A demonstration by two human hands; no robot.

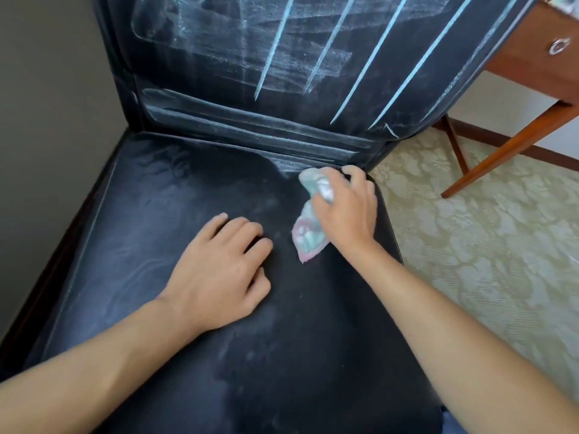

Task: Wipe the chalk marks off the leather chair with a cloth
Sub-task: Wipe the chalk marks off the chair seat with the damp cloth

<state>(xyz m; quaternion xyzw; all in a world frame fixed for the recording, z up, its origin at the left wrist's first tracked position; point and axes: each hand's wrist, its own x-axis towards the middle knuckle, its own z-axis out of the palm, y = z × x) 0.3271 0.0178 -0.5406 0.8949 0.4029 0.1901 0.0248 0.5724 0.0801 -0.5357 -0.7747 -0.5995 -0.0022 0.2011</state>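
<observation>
Black leather chair (175, 195), seat filling most of the view, backrest rising at the far edge. Across the backrest, pale blue chalk marks (369, 62): several sharp slanted lines toward the right side, smeared hazy patches toward the left, and horizontal streaks along the bottom band just above the seat. Faint chalk dust over the seat too, heaviest along its left edge and near the front. Right of the chair, patterned cream carpet (488, 245), and a wooden desk (513, 142) at the far right with a slanted leg and a ring-pull drawer. Left hand (219, 270) resting on the middle of the seat, palm down, fingers loosely bent against the leather, holding nothing. Right hand (347, 208) near the seat's far right corner, fingers curled around a bunched cloth (308, 233), pressing it onto the leather close to the seam with the backrest. Cloth pale, with pink and green print, one loose end trailing toward the front from under the palm.
</observation>
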